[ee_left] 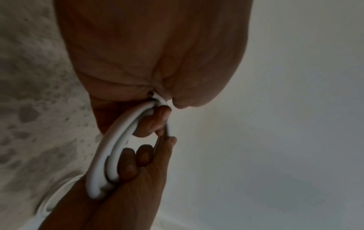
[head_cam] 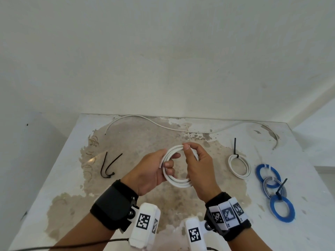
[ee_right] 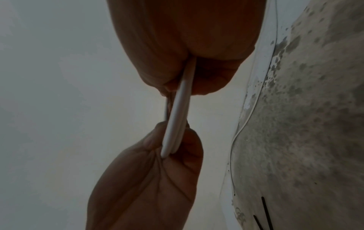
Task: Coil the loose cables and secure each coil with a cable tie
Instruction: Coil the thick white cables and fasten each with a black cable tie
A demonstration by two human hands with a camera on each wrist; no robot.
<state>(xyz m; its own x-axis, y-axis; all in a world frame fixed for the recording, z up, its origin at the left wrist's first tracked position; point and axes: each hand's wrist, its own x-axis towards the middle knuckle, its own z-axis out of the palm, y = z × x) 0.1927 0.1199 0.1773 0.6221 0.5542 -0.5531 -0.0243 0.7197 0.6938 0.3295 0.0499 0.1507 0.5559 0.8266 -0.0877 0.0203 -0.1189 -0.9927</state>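
Observation:
A white cable coil of several turns hangs above the middle of the table between both hands. My left hand grips its left side, fingers curled through the ring, with one cut cable end sticking out by the thumb. My right hand pinches the coil's top and right side. The left wrist view shows the same coil edge-on. In the right wrist view the coil runs between the two hands. Two loose black cable ties lie on the table to the left.
A long loose white cable snakes along the table's back edge. At right lie a tied white coil and a chain of blue and grey coils with black ties. Walls close in the worn table at the back and sides.

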